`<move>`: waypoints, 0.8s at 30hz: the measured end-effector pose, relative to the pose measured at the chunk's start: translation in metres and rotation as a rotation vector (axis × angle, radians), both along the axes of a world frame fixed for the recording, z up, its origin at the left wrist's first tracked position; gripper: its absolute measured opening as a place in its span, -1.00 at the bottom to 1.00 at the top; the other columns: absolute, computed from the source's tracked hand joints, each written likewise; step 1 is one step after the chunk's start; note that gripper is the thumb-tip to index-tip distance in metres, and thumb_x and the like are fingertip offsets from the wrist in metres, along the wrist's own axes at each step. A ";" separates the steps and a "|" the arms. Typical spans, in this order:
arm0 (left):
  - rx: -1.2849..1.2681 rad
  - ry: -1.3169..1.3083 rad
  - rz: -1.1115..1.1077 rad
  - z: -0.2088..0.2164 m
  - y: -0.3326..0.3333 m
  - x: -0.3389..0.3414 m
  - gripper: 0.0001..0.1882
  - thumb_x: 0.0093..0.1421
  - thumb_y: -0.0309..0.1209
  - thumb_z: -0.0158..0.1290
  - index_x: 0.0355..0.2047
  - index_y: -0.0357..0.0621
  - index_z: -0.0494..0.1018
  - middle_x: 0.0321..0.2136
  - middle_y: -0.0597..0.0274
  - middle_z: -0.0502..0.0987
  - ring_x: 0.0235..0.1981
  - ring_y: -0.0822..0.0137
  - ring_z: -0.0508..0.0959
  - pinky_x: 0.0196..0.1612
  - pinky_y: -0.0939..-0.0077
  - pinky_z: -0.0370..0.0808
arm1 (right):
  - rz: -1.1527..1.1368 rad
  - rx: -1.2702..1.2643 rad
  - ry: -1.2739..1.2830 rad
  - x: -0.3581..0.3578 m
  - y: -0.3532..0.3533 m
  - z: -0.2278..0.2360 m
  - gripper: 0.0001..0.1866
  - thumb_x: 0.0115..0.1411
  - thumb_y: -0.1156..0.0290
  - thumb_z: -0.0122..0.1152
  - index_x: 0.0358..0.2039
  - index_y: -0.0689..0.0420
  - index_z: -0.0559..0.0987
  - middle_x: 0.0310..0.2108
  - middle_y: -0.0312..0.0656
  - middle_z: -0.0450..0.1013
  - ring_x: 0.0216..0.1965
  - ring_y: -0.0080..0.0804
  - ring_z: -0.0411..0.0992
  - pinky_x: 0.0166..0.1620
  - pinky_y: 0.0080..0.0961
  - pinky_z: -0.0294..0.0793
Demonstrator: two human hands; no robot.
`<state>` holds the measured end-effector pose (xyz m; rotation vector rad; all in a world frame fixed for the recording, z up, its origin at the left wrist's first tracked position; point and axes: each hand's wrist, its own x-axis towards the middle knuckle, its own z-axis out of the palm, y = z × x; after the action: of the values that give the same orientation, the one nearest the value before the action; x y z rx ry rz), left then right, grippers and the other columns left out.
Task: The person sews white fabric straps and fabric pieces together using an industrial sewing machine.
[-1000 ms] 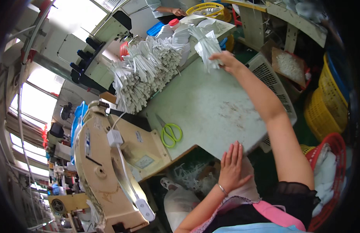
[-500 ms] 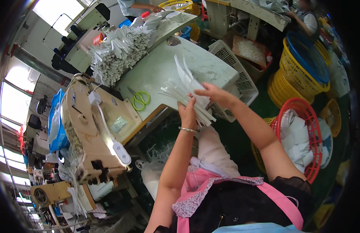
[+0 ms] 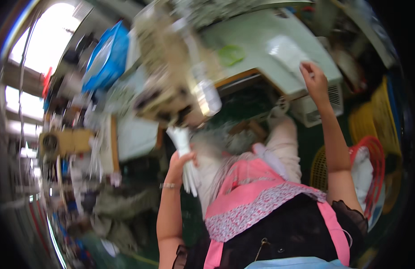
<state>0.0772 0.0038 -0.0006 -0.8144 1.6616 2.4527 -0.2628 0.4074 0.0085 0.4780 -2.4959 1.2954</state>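
Head view: left hand closed around white strips near beige machine; right hand curled at white piece on table, blur, can't tell if pinching. Step looks like strip handling; next move likely calls for firm left grip.

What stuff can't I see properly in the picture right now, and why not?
All in the head view:
White strips in the left hand: too blurred to count, partly covered by fingers.
Right hand: blur hides whether its fingertips touch the white material.
Green scissors: blur hides the blades.
Pale pile: blurred, cut off by the top edge.
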 end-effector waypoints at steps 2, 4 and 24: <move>0.062 -0.008 -0.033 0.016 -0.008 0.012 -0.44 0.13 -0.46 0.18 0.10 -0.38 0.27 -0.43 0.23 0.49 -0.48 0.40 0.55 -0.31 0.45 0.55 | 0.470 -0.345 -0.361 0.101 -0.073 0.003 -0.82 0.24 0.39 0.27 -0.20 0.18 0.63 -0.40 -0.26 0.58 -0.40 -0.56 0.52 -0.29 -0.59 0.48; 0.090 0.037 -0.096 0.014 -0.013 0.018 -0.51 0.13 -0.50 0.16 0.06 -0.34 0.29 -0.44 0.21 0.46 -0.48 0.40 0.52 -0.32 0.47 0.54 | 0.777 -0.244 -0.262 0.180 -0.150 -0.015 -0.85 0.21 0.47 0.28 -0.19 0.17 0.66 -0.34 -0.19 0.59 -0.36 -0.50 0.54 -0.26 -0.54 0.51; 0.628 0.127 -0.161 -0.038 -0.016 0.070 -0.64 0.10 -0.49 0.05 -0.09 -0.32 0.29 -0.51 0.17 0.37 -0.57 0.35 0.49 -0.45 0.48 0.56 | 0.865 -0.243 -0.186 0.298 -0.267 -0.051 -0.89 0.14 0.61 0.24 -0.33 0.25 0.48 -0.30 -0.06 0.43 -0.36 -0.15 0.49 -0.33 -0.45 0.49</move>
<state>0.1476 -0.0117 -0.0388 -0.4244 0.8317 2.6960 0.0347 0.1407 -0.0428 1.5396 -2.2686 1.9701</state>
